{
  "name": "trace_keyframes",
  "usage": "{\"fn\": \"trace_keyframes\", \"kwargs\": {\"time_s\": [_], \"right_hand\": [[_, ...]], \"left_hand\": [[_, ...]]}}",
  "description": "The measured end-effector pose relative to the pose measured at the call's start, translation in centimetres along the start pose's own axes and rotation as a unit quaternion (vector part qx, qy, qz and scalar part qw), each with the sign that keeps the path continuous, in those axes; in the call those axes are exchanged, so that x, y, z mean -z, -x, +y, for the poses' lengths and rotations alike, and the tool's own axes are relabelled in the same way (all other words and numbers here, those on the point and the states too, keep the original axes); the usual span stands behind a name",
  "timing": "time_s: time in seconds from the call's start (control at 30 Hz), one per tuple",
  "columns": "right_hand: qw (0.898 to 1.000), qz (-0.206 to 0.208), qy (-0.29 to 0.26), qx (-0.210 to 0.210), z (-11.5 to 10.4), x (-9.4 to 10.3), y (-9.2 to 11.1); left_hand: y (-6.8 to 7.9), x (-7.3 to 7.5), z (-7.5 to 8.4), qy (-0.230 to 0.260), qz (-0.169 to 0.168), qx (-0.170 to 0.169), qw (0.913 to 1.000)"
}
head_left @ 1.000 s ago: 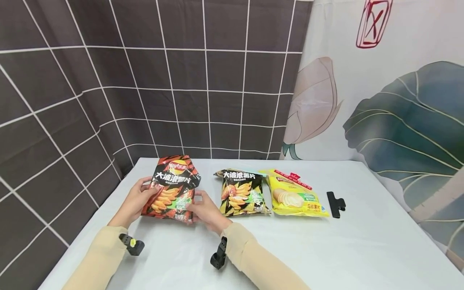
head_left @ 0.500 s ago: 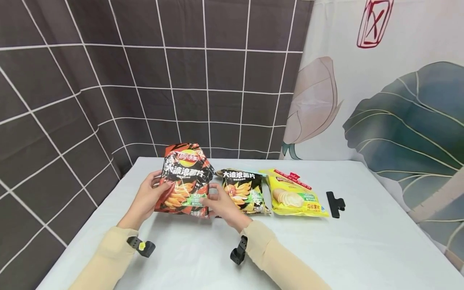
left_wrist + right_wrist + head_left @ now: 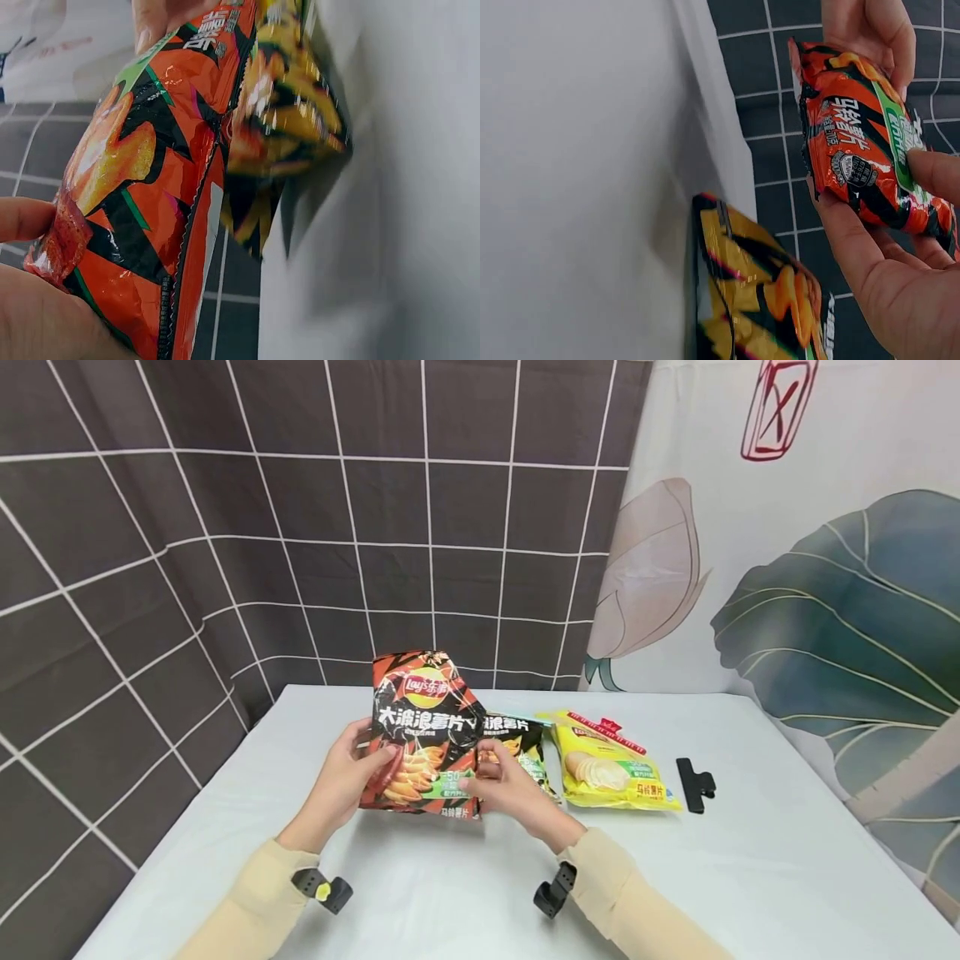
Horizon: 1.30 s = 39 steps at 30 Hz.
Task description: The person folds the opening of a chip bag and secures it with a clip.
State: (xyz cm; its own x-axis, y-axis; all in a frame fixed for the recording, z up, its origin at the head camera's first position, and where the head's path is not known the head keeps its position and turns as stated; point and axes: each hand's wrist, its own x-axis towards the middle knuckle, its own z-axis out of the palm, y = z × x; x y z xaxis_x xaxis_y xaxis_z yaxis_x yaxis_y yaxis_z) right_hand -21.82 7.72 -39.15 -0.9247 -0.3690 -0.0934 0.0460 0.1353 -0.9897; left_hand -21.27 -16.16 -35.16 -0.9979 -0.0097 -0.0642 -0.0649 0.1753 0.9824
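A red and black bag of Lay's chips is held up off the table between both hands, its front facing the head camera. My left hand grips its left side, thumb on the front. On the other side my right hand pinches the lower right edge, thumb in front and fingers behind, as the right wrist view shows. Partly hidden behind that bag is a black and gold chip bag on the table. A yellow chip bag lies farther right, a red sealing clip across its top.
A black clip lies on the white table, to the right of the yellow bag. Behind the table hangs a dark cloth with a white grid. A floral cloth hangs at the right.
Both hands have carried the red chip bag to the right, raising it off the table. It has come in front of the black and gold bag. The yellow bag and black clip stay put.
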Motion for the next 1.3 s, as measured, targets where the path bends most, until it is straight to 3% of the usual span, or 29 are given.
{"fn": "trace_keyframes", "kwargs": {"time_s": [0.23,0.7,1.3], "right_hand": [[1.000,-0.020,0.001,0.019,0.7,2.3,2.2],[0.999,-0.012,0.034,0.029,2.3,5.6,4.9],[0.997,0.031,0.066,-0.020,3.7,8.1,6.4]], "left_hand": [[1.0,-2.3,-0.5,0.013,-0.022,-0.026,0.9993],[1.5,-5.9,-1.5,-0.012,-0.055,-0.026,0.9980],[1.0,-9.0,-2.9,-0.009,-0.093,-0.040,0.9948]]}}
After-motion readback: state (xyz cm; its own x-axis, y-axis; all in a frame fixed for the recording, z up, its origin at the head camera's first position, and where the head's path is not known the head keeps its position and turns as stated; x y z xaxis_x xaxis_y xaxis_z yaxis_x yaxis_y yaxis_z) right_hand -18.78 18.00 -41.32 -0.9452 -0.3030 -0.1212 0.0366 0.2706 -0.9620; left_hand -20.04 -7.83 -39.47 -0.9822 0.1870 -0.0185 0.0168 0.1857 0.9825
